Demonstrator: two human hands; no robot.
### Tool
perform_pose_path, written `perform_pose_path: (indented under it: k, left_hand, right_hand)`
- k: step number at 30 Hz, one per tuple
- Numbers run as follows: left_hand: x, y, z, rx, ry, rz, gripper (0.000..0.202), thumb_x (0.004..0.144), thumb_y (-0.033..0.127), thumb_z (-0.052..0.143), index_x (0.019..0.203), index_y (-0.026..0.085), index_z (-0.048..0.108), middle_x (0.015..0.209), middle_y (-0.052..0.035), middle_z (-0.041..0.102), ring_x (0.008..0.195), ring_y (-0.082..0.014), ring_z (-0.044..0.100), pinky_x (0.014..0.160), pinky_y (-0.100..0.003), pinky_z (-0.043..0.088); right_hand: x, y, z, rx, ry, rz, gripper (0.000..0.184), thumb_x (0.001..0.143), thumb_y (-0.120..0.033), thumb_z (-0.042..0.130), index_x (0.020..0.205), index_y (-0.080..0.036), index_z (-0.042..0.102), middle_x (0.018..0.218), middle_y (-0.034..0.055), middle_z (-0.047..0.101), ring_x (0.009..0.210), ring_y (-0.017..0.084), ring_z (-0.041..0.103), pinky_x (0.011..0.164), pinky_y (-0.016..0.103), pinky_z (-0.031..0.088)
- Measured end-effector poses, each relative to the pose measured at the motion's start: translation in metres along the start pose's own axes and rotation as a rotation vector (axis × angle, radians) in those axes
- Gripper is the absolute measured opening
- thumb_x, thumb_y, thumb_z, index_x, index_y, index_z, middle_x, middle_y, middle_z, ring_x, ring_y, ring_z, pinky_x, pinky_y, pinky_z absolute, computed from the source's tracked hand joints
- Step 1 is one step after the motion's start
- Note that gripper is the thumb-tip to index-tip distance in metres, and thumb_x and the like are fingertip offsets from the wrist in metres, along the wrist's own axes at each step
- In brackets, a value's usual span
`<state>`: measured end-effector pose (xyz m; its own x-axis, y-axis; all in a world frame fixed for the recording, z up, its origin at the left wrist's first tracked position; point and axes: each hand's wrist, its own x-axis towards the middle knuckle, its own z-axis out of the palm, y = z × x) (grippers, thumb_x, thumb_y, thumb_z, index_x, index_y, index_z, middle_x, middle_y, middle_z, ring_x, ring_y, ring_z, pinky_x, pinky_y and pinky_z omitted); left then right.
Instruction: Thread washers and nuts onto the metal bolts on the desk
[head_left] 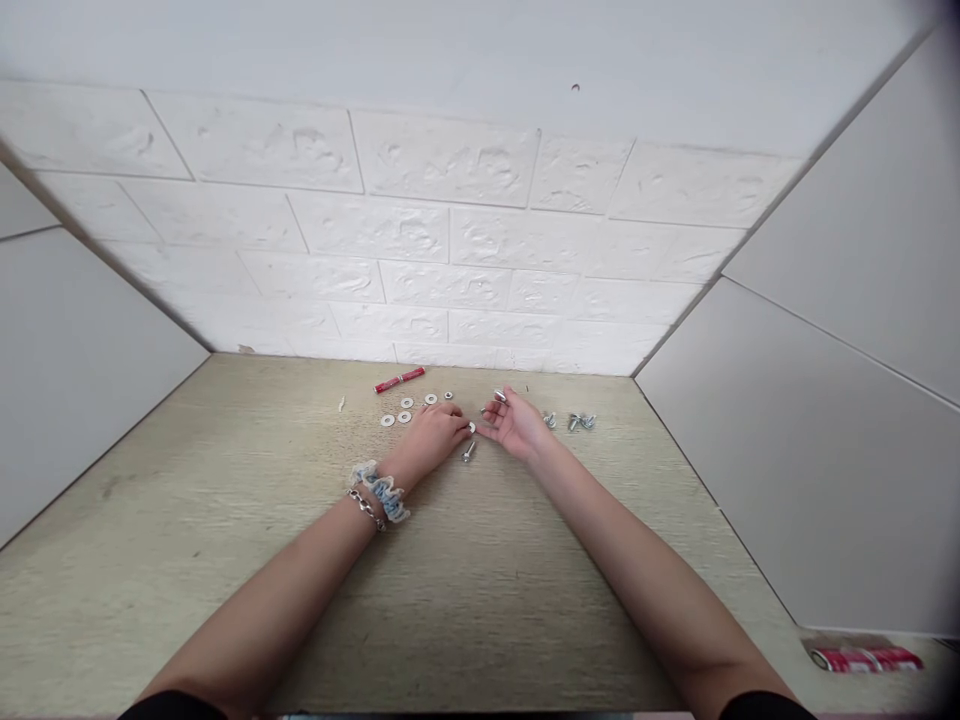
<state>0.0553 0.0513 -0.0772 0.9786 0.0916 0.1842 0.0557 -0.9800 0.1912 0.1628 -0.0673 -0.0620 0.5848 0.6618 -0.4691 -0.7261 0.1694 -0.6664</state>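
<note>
My left hand (433,434) is closed, its fingertips pinching the edge of a small washer (472,428) low over the table. My right hand (517,425) is turned palm up beside it, its thumb and fingers closed on a silvery bolt (500,395). One little finger of that hand reaches close to the washer. Just below the fingertips a loose bolt (469,452) lies on the wood. Beyond my left hand are several flat washers (405,417) and a nut (448,395). To the right of my right hand lie several bolts (574,422), one partly hidden by the wrist.
A red marker (400,380) lies near the white brick-patterned wall (420,235) at the back. Grey panels (810,440) border the wooden table (480,600) on both sides. A red cylindrical object (866,659) rests at the lower right. A small white scrap (341,404) lies left of the washers.
</note>
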Motion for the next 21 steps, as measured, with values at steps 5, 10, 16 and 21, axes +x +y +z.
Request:
perform_pose_path:
  k: [5, 10, 16, 21]
  left_hand:
    - [0.000, 0.000, 0.002, 0.027, 0.013, 0.015, 0.028, 0.088, 0.034, 0.043, 0.088, 0.020, 0.067, 0.096, -0.0062, 0.060, 0.090, -0.0194, 0.053, 0.081, -0.034, 0.035]
    - [0.001, 0.003, -0.001, -0.013, 0.008, -0.039, 0.023, 0.086, 0.031, 0.046, 0.085, 0.016, 0.064, 0.095, -0.0069, 0.060, 0.092, -0.0204, 0.053, 0.081, -0.034, 0.034]
    - [0.000, 0.006, -0.002, -0.106, 0.039, -0.129, 0.015, 0.080, 0.027, 0.053, 0.087, 0.016, 0.061, 0.097, -0.0060, 0.060, 0.098, -0.0217, 0.052, 0.086, -0.037, 0.033]
    - [0.003, 0.010, -0.015, -0.292, 0.102, -0.147, 0.017, 0.081, 0.028, 0.052, 0.080, 0.017, 0.065, 0.086, -0.0045, 0.063, 0.088, -0.0202, 0.056, 0.084, -0.036, 0.036]
  right_hand:
    - [0.000, 0.003, 0.002, 0.029, -0.029, 0.011, 0.028, 0.091, -0.034, 0.036, 0.070, -0.018, 0.048, 0.055, -0.0023, 0.055, 0.048, 0.011, 0.052, 0.063, 0.031, 0.049]
    - [-0.001, 0.003, 0.003, 0.004, -0.005, -0.015, 0.028, 0.090, -0.035, 0.036, 0.071, -0.019, 0.048, 0.055, -0.0034, 0.054, 0.048, 0.010, 0.051, 0.061, 0.029, 0.047]
    - [0.000, 0.004, 0.002, 0.004, 0.008, -0.046, 0.027, 0.089, -0.035, 0.039, 0.070, -0.018, 0.049, 0.056, -0.0031, 0.054, 0.046, 0.009, 0.049, 0.059, 0.028, 0.046]
    - [-0.001, 0.002, 0.003, 0.012, -0.025, -0.215, 0.014, 0.081, -0.027, 0.053, 0.071, -0.017, 0.050, 0.055, -0.0037, 0.052, 0.047, 0.007, 0.047, 0.056, 0.023, 0.045]
